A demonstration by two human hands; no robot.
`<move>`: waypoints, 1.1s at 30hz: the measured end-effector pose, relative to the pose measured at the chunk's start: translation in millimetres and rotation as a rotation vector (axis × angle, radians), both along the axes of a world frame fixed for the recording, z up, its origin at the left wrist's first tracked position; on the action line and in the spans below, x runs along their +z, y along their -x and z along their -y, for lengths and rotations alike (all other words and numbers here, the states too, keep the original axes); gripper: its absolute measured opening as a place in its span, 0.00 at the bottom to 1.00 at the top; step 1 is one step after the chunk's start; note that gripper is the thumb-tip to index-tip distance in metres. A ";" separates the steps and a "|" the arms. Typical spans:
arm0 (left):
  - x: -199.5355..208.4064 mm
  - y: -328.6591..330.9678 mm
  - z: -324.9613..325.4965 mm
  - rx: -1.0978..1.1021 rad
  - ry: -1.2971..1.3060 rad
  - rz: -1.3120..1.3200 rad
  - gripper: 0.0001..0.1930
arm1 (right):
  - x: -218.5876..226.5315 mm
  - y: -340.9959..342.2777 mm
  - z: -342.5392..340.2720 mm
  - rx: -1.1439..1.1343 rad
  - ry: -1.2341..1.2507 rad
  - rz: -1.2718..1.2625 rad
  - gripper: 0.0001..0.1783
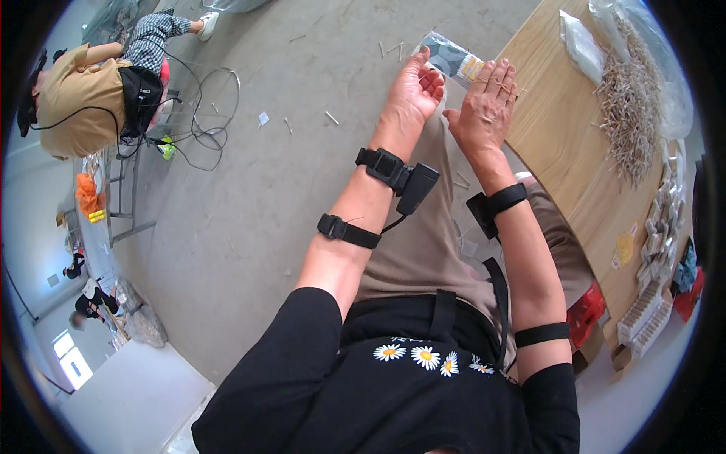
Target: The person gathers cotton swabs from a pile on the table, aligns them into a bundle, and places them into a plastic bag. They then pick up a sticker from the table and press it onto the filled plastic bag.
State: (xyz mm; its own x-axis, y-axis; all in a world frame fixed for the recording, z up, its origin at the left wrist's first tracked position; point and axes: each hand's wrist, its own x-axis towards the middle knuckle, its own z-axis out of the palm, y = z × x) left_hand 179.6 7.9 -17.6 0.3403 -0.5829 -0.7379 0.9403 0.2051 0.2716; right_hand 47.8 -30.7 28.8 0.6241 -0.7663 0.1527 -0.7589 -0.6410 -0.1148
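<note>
A flat clear plastic packet (446,57), with a dark printed face and a yellow and white label, is held beyond my legs beside the table edge. My left hand (416,89) grips its near left side, thumb on top and fingers curled. Against its right end lies my right hand (485,106), palm down, with the fingers stretched out straight and flat. My right fingers cover part of the label end. What is inside the packet cannot be made out.
On the wooden table (552,144) at the right lie a heap of thin pale sticks (628,113), a clear plastic bag (673,83), white packets (582,45) and rows of wrapped pieces (654,250). Loose sticks and cables (212,113) litter the floor. Another person (91,98) sits at the far left.
</note>
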 end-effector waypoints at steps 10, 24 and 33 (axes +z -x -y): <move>3.1 9.1 16.8 -0.147 0.013 0.196 0.20 | 2.4 -1.2 3.5 -0.014 0.031 0.010 0.62; 12.7 32.4 38.6 -0.081 0.058 0.448 0.12 | -11.4 -3.9 -0.1 -0.044 0.017 0.103 0.45; 14.1 35.9 37.3 -0.106 0.152 0.546 0.05 | -13.5 -14.1 -5.1 -0.037 0.027 0.080 0.37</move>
